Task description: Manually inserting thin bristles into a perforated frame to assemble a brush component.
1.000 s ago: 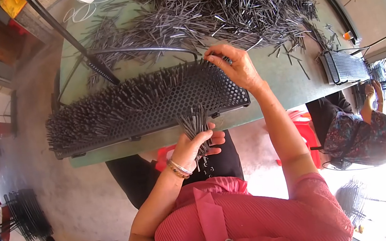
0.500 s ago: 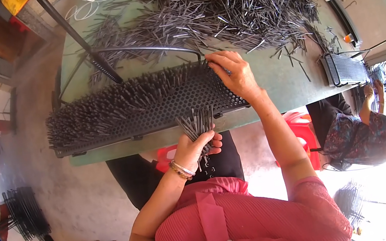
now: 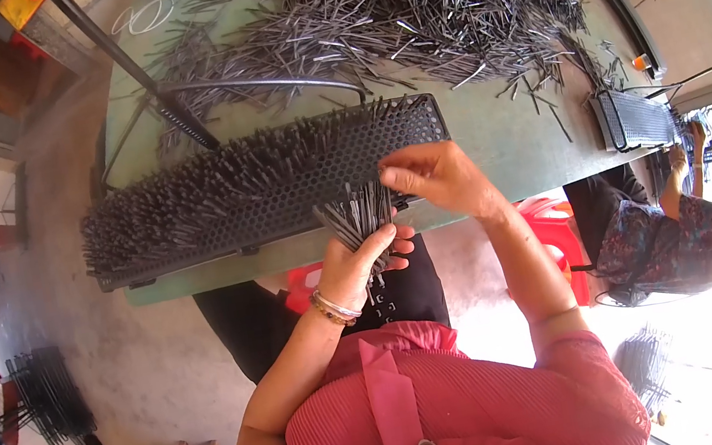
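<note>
My left hand is closed around a bundle of thin dark strips, which fan out upward in front of the rack's near edge. Just above that bundle, my right hand has its thumb and forefinger pinched together by the strip tops; whatever they hold is too small to make out. A long black perforated rack lies along the table's near side. Dark strips stand upright, packed closely in its holes over the left and middle. Toward the right end the holes show bare.
A big heap of loose dark strips covers the far part of the green table. A black metal bar rises behind the rack. At the right, another person works by a second rack. Red stools stand below.
My right hand has come off the rack's right end and moved down and left to the bundle's tops, baring that end. My left hand still holds the bundle, almost unmoved.
</note>
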{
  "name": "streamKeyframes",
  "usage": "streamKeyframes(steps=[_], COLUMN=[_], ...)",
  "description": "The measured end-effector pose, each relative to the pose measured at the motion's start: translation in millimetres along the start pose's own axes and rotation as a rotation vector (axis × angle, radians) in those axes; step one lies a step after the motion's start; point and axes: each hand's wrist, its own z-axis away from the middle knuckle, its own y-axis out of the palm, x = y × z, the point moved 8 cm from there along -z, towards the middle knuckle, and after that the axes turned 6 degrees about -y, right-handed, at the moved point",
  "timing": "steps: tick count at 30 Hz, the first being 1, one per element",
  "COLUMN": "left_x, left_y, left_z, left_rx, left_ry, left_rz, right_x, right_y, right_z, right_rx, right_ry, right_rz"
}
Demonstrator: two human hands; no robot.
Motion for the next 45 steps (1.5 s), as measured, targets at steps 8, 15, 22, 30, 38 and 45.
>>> streamKeyframes(steps=[8, 15, 22, 30, 38, 45], left_x=[1.1, 15.6, 16.7, 18.3, 25.4, 19.0], left_y=[10.7, -0.5, -3.2, 6.1, 1.2, 2.5], left_z=[-2.1, -9.5, -9.0, -6.2, -8.5, -8.5], left_rx=[-0.015, -0.057, 0.000, 0.055, 0.083, 0.119], left_ry=[-0.056, -0.155, -0.123, -0.208, -0.259, -0.195], left_rz=[0.060, 0.112, 0.115, 0.204, 0.164, 0.249], right_x=[-15.5, 20.2, 18.8, 7.3, 12.5, 19.1], right_y=[0.7, -66.4, -72.7, -74.8, -69.9, -61.0], right_z=[12.0, -11.1, -37.3, -39.7, -35.7, -37.0], right_rx=[-0.033, -0.455, -0.461, -0.486, -0.524, -0.518], right_ry=[0.104, -0.315, -0.467, -0.469, -0.522, -0.572], right_rz=[-0.370, -0.062, 0.258, 0.196, 0.278, 0.390])
